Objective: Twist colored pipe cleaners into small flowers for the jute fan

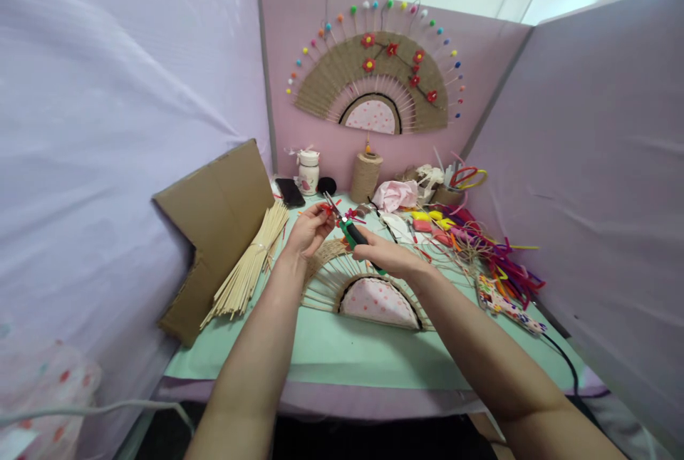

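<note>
Between the fingertips of my left hand (308,234) is a small red pipe-cleaner piece (327,210). My right hand (389,255) is closed around needle-nose pliers (353,233) with green and black handles. Their metal jaws reach up beside the red piece; whether they grip it I cannot tell. Under both hands lies a half-round stick fan (380,301) with a pink dotted centre, a dark edging and a woven tan band. My forearms and hands hide part of it.
A finished fan (331,75) with red flowers hangs on the back panel. Bundled sticks (246,268) and cardboard (219,218) stand left. Behind are a twine spool (366,176), a white jar (308,174) and a phone (290,193). Pipe cleaners (499,260) and a flowered glue gun (507,307) lie right.
</note>
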Available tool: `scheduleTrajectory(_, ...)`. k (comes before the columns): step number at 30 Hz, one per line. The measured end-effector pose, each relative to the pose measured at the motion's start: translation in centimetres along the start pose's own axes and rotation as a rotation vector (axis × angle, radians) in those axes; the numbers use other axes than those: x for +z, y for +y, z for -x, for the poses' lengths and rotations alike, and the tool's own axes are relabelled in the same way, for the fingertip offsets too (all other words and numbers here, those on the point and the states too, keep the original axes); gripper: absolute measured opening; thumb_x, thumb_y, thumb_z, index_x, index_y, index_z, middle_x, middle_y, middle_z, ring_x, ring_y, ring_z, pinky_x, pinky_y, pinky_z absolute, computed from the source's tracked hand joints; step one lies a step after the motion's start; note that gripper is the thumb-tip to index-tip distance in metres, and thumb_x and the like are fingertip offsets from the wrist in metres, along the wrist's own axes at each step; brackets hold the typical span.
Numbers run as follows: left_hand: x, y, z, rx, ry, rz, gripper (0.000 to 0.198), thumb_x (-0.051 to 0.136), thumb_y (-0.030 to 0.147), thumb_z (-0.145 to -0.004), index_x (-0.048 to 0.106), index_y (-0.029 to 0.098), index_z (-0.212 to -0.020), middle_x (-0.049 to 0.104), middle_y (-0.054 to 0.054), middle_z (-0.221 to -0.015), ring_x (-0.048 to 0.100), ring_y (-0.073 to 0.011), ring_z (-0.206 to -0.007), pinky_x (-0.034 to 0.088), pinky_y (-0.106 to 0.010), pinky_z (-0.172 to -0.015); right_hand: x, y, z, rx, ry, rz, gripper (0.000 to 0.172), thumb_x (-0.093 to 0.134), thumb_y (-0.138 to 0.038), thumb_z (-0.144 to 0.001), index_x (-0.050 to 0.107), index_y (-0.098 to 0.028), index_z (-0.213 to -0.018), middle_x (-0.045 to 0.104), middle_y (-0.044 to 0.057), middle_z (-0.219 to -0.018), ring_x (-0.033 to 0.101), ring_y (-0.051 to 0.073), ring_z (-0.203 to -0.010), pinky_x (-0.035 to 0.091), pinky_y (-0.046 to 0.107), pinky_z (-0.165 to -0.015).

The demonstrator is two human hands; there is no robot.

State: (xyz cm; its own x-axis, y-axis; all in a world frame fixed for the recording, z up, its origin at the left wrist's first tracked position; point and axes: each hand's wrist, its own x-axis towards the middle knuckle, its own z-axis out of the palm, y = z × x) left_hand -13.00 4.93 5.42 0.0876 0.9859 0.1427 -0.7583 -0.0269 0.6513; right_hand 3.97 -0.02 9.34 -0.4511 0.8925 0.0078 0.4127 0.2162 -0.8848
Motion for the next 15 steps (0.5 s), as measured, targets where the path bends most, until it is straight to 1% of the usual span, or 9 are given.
scheduleTrajectory(3,-0.13,0.10,0.03,0.000,-0.003,-0.001,0.022,0.073,0.004,-0.065,0.056,0.013,-0.075,0.061,0.001,-0.070,0.054,-0.0041,-0.060,0.044,-0.016,-0.061,0.05,-0.22,-0.01,0.020,-0.059,-0.008,0.040,0.051,-0.022,-0.062,0.052,-0.020,-0.101,0.054,-0.001,-0.084,0.047,0.016,-0.078,0.037,0.027,-0.071)
scheduleTrajectory(5,-0.24,0.10,0.04,0.003,-0.006,0.002,0.022,0.073,0.004,-0.064,0.056,0.013,-0.075,0.060,0.002,-0.069,0.054,-0.0042,-0.059,0.044,-0.016,-0.061,0.20,-0.44,0.00,0.037,-0.071,0.014,0.041,0.050,-0.022,-0.062,0.050,-0.020,-0.103,0.053,-0.001,-0.085,0.046,0.015,-0.078,0.036,0.027,-0.070)
scheduleTrajectory(11,-0.42,-0.07,-0.08,0.029,-0.019,0.001,0.021,0.073,0.004,-0.064,0.058,0.013,-0.075,0.059,0.002,-0.067,0.053,-0.0048,-0.059,0.044,-0.017,-0.061,0.65,-0.40,-0.23,0.044,-0.049,0.106,0.030,0.048,-0.024,-0.064,0.047,-0.020,-0.093,0.047,-0.002,-0.078,0.041,0.014,-0.069,0.033,0.027,-0.066)
scheduleTrajectory(13,-0.44,-0.06,-0.13,0.036,-0.013,-0.005,0.020,0.073,0.004,-0.064,0.059,0.013,-0.075,0.060,0.001,-0.068,0.053,-0.0049,-0.060,0.044,-0.018,-0.062,0.74,-0.30,-0.33,0.032,-0.044,0.100,0.027,0.048,-0.024,-0.064,0.047,-0.020,-0.091,0.047,-0.002,-0.077,0.041,0.014,-0.070,0.033,0.027,-0.066)
scheduleTrajectory(15,-0.47,0.02,-0.15,0.037,0.001,-0.010,0.020,0.073,0.004,-0.064,0.059,0.012,-0.075,0.060,0.001,-0.069,0.053,-0.0047,-0.060,0.044,-0.018,-0.063,0.72,-0.26,-0.43,0.018,-0.063,0.045,0.030,0.049,-0.024,-0.064,0.048,-0.020,-0.093,0.050,-0.002,-0.080,0.044,0.014,-0.073,0.034,0.027,-0.068)
